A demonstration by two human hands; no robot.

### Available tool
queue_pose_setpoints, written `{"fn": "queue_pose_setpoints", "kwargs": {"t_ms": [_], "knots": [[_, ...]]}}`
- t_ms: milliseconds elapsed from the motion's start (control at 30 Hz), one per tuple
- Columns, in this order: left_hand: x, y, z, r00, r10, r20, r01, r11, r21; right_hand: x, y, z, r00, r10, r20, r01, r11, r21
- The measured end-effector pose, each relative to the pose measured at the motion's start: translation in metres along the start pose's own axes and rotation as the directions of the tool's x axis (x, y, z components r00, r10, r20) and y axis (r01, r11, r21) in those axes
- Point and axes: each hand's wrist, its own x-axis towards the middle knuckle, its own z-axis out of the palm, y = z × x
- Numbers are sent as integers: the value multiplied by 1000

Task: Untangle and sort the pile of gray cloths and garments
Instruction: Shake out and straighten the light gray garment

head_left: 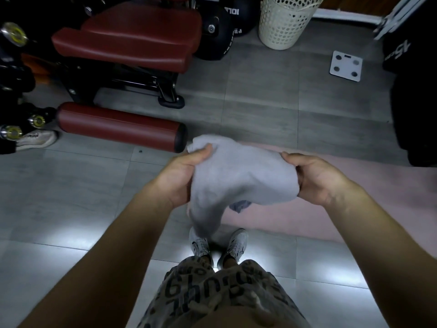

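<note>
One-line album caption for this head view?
Left hand and right hand hold a gray cloth above white sneakers.

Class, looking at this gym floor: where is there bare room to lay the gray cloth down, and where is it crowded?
Bare gray tile floor lies open between the maroon padded bench, the cream perforated basket and the white square scale. The pink mat ahead of the white sneakers is mostly free. It is crowded at left among the black dumbbells.

Both arms reach toward twelve o'clock; the left hand (183, 176) and right hand (316, 178) are closed, thumbs on top, palms facing inward.
</note>
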Motion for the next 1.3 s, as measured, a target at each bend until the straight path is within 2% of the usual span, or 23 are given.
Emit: {"fn": "queue_pose_setpoints", "kwargs": {"t_ms": [100, 167, 233, 333, 467, 533, 600, 667, 833, 900, 967, 1033, 1200, 1300], "knots": [[2, 9, -14, 1000, -23, 2, 22, 996, 81, 1, 3, -6, 991, -123, 43, 117, 984, 133], [3, 14, -19, 1000, -28, 3, 27, 988, 150, -4, 2, -6, 979, -178, 102, 164, 978, 133], [8, 15, -23, 1000, 18, -20, -13, 977, 212, -8, 2, -3, 966, -234, 112, 234, 972, 13], [20, 10, -32, 991, 124, -51, -104, 951, 293, -7, 5, 3, 914, -405, 33, 405, 901, -157], [33, -2, -38, 961, 232, -150, -162, 913, 375, -5, 8, 4, 854, -520, 10, 490, 797, -353], [38, -6, -38, 958, 278, -64, -203, 822, 532, -4, 10, 5, 839, -544, 30, 500, 748, -436], [40, -7, -37, 967, 251, 27, -212, 749, 627, -3, 11, 8, 833, -552, 47, 498, 710, -498], [41, -7, -33, 971, 240, 12, -201, 782, 590, -2, 12, 10, 831, -555, 37, 491, 701, -517], [44, -6, -25, 950, 272, -155, -169, 863, 476, 1, 13, 2, 814, -578, -57, 446, 684, -577], [43, -4, -22, 957, 227, -183, -148, 918, 367, 3, 15, 0, 808, -581, -96, 431, 694, -577], [41, -2, -20, 968, 160, -195, -125, 976, 179, 5, 17, 2, 790, -599, -133, 437, 701, -563], [40, -2, -22, 976, 140, -165, -125, 987, 100, 6, 19, 4, 788, -600, -136, 450, 712, -539], [41, 0, -29, 989, 135, -52, -117, 957, 266, 10, 30, -5, 847, -522, -104, 447, 804, -393], [47, -1, -24, 981, 192, -34, -172, 931, 321, 10, 37, -10, 859, -496, -129, 465, 860, -212]]}}
